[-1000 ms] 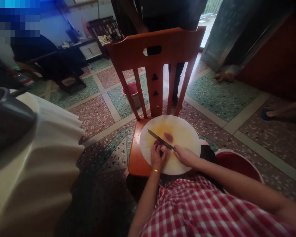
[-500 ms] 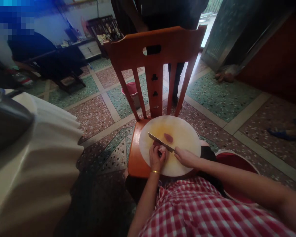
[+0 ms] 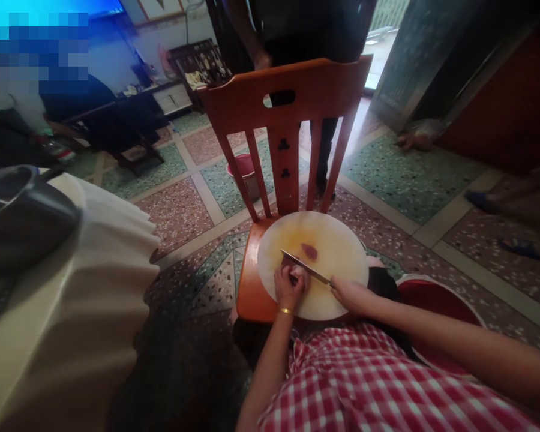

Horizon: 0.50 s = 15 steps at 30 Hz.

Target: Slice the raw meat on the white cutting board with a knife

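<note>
My right hand [image 3: 348,294] is closed round the handle of a kitchen knife [image 3: 306,267], whose blade lies slantwise over a round white cutting board [image 3: 337,240]. With bent fingers, my left hand [image 3: 290,287] grips a piece of meat [image 3: 288,260] close beside the blade; my fingers and the knife hide part of it. A separate dark red piece of meat [image 3: 309,251] lies on the board beyond the blade. The board rests on the seat of a wooden chair [image 3: 252,294].
A cloth-covered table [image 3: 94,252] with a dark metal pot [image 3: 31,210] stands at left. To my right is a large red basin [image 3: 436,312]. Behind the chair are a small red bucket [image 3: 247,171] and a standing person [image 3: 310,30]. Another person's feet [image 3: 481,201] show at far right.
The knife has slid back to the right with my right hand. My left hand stays on the meat. The view has shifted slightly, and the feet at far right have moved.
</note>
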Available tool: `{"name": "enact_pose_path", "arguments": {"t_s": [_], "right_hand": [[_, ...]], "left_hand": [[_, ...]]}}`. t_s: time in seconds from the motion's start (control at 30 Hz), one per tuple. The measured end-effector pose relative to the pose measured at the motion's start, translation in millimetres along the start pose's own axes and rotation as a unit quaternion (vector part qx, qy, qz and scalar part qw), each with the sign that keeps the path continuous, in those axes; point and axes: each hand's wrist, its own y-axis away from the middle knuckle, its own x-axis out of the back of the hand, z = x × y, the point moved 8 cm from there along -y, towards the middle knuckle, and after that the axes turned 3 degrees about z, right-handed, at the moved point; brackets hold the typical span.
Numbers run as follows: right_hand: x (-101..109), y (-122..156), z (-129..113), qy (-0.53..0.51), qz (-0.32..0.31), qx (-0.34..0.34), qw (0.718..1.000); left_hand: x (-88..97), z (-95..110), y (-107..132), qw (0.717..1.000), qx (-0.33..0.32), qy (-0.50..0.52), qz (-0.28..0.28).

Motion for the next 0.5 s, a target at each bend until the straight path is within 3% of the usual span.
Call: {"name": "enact_pose_path", "arguments": {"t_s": [0.13, 0.23, 0.33, 0.5], "right_hand": [[15, -56, -48, -0.071, 0.031, 0.061, 0.995], [24, -70, -63, -0.095, 0.043, 0.087, 0.991], [16, -49, -41, -0.064, 0.056, 0.081, 0.993], [-6, -1, 27, 0.001, 0.052, 0.030, 0.998]], "left_hand": [[1.5, -1, 0, 1.000, -0.001, -0.009, 0.004], [3.6, 1, 2, 1.000, -0.006, -0.023, 0.016], [3.9, 1, 3, 0.999, -0.002, -0.031, 0.019], [4.7, 0, 3, 0.999, 0.006, -0.033, 0.023]]}}
